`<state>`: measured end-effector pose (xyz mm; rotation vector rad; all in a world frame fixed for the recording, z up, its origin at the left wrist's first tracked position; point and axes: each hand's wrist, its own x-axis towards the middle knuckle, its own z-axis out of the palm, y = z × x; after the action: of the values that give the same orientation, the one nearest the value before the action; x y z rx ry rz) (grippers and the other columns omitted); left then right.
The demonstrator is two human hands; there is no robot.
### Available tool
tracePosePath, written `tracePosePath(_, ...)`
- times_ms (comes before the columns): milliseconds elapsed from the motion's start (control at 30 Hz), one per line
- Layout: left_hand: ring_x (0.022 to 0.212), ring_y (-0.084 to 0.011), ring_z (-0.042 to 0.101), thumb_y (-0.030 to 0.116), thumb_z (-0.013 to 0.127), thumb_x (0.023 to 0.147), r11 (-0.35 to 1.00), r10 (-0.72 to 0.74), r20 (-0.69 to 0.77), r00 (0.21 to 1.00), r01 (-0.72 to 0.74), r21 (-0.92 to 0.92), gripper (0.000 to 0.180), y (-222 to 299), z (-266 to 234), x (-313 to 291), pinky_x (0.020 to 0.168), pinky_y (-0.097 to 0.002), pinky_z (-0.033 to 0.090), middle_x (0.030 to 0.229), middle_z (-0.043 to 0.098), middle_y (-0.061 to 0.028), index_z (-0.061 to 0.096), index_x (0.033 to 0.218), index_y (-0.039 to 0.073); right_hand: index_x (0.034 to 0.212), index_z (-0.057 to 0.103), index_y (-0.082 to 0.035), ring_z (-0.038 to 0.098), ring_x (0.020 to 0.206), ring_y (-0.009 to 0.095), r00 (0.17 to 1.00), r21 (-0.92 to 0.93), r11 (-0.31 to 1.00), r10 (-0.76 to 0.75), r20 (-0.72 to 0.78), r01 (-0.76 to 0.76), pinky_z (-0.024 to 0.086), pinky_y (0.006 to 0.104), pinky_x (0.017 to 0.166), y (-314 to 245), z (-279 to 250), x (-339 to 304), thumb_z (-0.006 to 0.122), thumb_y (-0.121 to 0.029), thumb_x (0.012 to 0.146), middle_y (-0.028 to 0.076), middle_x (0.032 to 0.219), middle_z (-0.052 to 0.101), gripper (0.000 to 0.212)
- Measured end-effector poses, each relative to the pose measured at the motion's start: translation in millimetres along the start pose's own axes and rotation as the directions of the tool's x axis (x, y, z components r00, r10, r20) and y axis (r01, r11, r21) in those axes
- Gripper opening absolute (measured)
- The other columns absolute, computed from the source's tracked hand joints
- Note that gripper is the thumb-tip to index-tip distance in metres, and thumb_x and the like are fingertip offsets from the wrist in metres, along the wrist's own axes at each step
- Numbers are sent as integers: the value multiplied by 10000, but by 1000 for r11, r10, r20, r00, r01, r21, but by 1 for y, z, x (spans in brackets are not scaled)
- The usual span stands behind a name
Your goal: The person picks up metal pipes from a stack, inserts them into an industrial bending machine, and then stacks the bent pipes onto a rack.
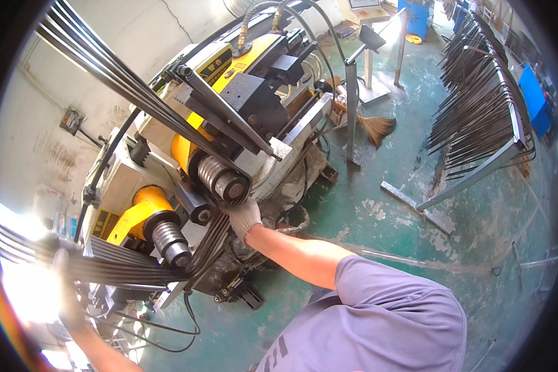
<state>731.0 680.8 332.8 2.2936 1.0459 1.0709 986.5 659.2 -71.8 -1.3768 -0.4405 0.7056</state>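
A bundle of long dark metal rods (115,71) comes down from the upper left, bends by the machine's grooved rollers, and runs off to the left. My right hand (243,218), in a pale work glove, is closed on the rods just below the upper grooved roller (220,178); its fingertips are partly hidden. At the far left my left hand (70,301), also gloved, grips the rods' other stretch (121,268), with bright glare washing out part of its fingers. Between the hands, the lower grooved roller (169,243) sits close to the bend.
The yellow and black bending machine (248,59) fills the middle left, with hoses above and a cable (195,328) below. On the right, a metal rack (474,177) carries many bent rods (471,105). A broom (377,127) and a thin metal post (351,111) stand beyond the machine.
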Motion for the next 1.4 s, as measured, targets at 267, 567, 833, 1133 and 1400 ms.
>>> tracePosePath(267,960,-218,666,144,589,968,893,-145,28,989,143,-427,384,-1,56,-154,924,-383,555,1063,661,-136,571,1326,5,1066,672,-23,709,902,183,950,209,974,-16,-312,85,588,352,845,-28,-220,-154,741,4,936,60,940,727,150)
tracePosePath(567,907,-326,686,64,526,818,211,-516,351,781,513,-832,362,81,273,-312,929,-466,565,883,657,-154,581,1173,19,1182,686,40,700,1027,259,414,-716,697,-666,-621,46,523,373,966,-117,-631,-264,464,38,845,150,1110,753,404)
tracePosePath(833,1163,-396,616,-78,510,791,-676,-242,945,220,660,-326,390,184,530,-429,1177,-601,420,1108,660,-194,625,1156,-1,1278,673,20,720,1107,291,276,-762,594,-711,-647,-257,514,376,988,-225,-912,-312,579,-30,947,170,1190,756,348)
tracePosePath(1133,1178,-418,661,-14,565,972,-405,-91,970,-224,899,169,361,322,739,-484,1015,-545,547,1316,637,-277,553,1330,-60,1540,504,-117,474,1468,338,561,-920,13,-789,-251,-393,366,452,1233,-283,-1144,-211,673,61,898,170,1523,560,687)
tracePosePath(1400,986,-399,733,-30,620,958,-79,-267,964,0,997,-22,316,408,813,-458,894,-475,622,1127,708,-282,584,1266,-93,1577,476,-179,491,1431,459,602,-816,24,-662,-446,-577,387,514,1211,-274,-1244,-109,608,36,910,216,1571,512,714)
